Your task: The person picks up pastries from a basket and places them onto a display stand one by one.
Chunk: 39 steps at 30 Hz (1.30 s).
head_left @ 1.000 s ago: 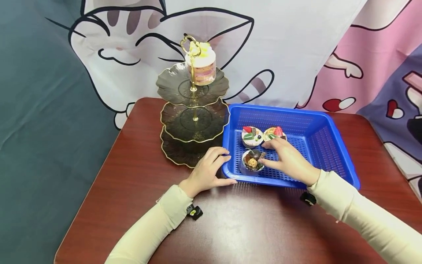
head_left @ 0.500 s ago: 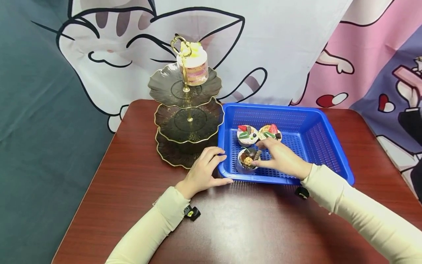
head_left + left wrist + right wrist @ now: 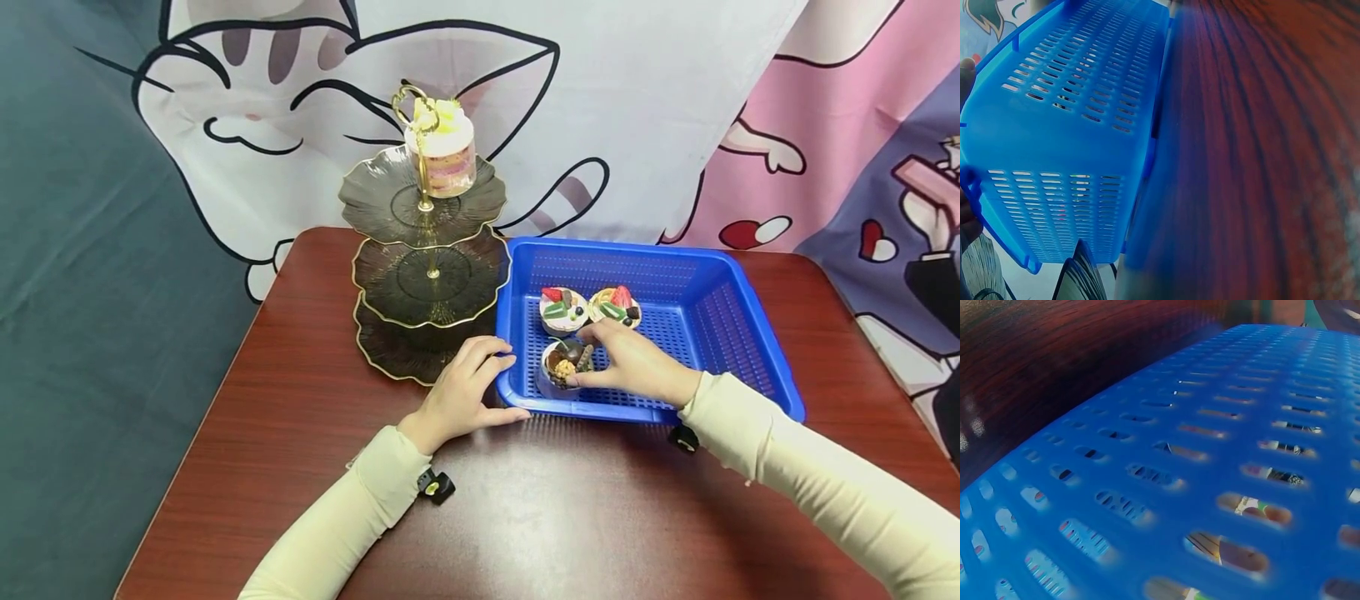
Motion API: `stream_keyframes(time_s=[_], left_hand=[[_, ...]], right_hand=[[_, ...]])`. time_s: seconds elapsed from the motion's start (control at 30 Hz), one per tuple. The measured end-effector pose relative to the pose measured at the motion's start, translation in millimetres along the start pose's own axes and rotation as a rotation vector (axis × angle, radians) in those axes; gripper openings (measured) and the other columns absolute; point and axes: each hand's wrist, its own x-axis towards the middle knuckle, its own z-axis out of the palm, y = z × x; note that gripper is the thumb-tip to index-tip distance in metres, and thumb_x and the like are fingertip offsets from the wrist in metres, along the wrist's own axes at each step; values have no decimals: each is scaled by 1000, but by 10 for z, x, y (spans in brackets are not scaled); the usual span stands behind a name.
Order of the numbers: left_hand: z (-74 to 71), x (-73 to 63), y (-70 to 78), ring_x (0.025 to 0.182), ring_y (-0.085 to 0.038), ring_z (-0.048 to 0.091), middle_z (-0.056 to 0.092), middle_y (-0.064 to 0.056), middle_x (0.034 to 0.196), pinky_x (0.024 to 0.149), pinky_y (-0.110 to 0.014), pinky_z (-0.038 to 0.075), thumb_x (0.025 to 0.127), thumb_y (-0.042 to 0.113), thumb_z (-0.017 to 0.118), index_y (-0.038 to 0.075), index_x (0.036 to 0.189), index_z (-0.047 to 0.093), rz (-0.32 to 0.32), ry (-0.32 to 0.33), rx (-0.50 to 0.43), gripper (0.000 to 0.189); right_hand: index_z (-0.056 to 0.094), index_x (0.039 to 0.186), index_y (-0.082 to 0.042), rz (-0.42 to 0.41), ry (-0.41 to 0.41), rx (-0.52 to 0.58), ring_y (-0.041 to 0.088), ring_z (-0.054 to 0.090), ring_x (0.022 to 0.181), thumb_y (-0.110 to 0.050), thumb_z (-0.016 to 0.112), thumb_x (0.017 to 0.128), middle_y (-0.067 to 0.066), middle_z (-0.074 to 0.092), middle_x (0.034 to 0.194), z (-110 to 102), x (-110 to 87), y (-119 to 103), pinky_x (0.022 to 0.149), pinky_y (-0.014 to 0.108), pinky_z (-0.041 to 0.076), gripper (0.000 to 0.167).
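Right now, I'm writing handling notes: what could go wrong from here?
The right hand, at the chocolate cup, might smudge its top. It could bump the nearby rear right strawberry cup. Nudging the blue basket could jolt the tiered stand beside it, with a cake on its top tier.

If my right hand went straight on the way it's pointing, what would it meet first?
Your right hand would probably meet the dark-topped dessert cup in the blue basket first; the head view can't settle whether they already touch.

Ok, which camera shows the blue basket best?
The head view: nearly the whole blue basket shows, rim and inside. The left wrist view shows slotted outer walls; the right wrist view, only slotted wall close up.
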Motion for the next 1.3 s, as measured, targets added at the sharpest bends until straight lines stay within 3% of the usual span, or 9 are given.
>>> stream_keyframes(time_s=[0.63,0.93,1.3], left_hand=[[-3,-13,10,116,-27,51,59,-13,116,102,-37,45,63,47,84,0,106,64,-13,-21,7,67],[3,-4,12,113,-28,53,58,-12,115,101,-37,46,62,48,85,-1,104,64,4,-2,16,68],[-4,1,19,113,-29,54,57,-11,116,101,-37,46,62,48,85,0,104,64,6,-2,19,68]], right_hand=[[55,122,6,6,-54,-11,27,61,101,-46,81,71,17,61,113,74,4,-20,92,47,50,77],[56,118,2,-39,-37,-25,24,61,97,-40,84,67,12,61,106,91,11,-22,90,45,51,71],[57,115,0,-30,-23,-37,22,61,95,-41,83,67,11,61,105,96,15,-29,88,44,52,68]])
